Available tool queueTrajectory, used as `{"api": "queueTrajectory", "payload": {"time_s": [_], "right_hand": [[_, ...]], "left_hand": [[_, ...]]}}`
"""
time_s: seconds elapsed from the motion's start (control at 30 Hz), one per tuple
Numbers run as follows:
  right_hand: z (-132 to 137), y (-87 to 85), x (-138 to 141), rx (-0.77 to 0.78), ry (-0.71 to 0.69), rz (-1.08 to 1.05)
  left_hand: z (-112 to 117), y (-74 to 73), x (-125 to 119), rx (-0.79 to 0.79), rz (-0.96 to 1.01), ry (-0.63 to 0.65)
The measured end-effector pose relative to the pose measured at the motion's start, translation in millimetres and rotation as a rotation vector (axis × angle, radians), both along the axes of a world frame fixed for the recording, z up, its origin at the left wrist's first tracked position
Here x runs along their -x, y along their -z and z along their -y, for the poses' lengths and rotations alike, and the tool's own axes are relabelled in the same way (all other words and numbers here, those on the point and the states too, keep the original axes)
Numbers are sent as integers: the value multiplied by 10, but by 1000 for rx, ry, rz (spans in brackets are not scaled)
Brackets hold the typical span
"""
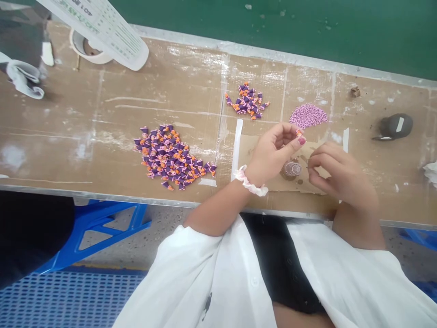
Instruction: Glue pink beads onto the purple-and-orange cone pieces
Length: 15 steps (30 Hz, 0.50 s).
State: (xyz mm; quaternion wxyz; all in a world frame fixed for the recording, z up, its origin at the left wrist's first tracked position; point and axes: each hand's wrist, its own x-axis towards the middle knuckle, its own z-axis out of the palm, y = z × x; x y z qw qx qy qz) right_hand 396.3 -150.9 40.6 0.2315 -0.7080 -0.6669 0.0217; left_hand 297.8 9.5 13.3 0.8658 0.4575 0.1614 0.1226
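Observation:
My left hand [275, 152] is raised over the bench, its thumb and fingers pinched on a tiny orange and purple piece [299, 133]. Just right of it, my right hand [337, 173] rests on the bench with fingers curled in a pinch; what it holds is too small to make out. Between the two hands stands a small round glass bottle [292, 169] on a piece of cardboard [252, 146]. A large pile of purple and orange pieces [170, 157] lies to the left, a smaller pile [247, 101] beyond my left hand, and a heap of pink beads [308, 115] further right.
A tape roll [89, 49] and a white printed fan-like sheet [102, 25] sit at the far left of the worn brown bench [68, 132]. A dark rounded object [394, 126] lies at the right. A blue plastic stool [99, 228] stands below the bench edge.

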Motion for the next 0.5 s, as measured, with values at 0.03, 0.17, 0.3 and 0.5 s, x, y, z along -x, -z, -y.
{"api": "queueTrajectory", "payload": {"time_s": [0.03, 0.17, 0.3, 0.5], "right_hand": [[0, -1, 5, -64, 39, -32], [-29, 35, 39, -320, 156, -28], [-59, 76, 68, -425, 207, 40], [-59, 58, 96, -390, 248, 78]], "left_hand": [[-1, -4, 1, 57, -12, 42], [21, -42, 12, 312, -82, 214], [52, -72, 21, 453, -92, 308], [51, -27, 13, 465, -90, 341]]}}
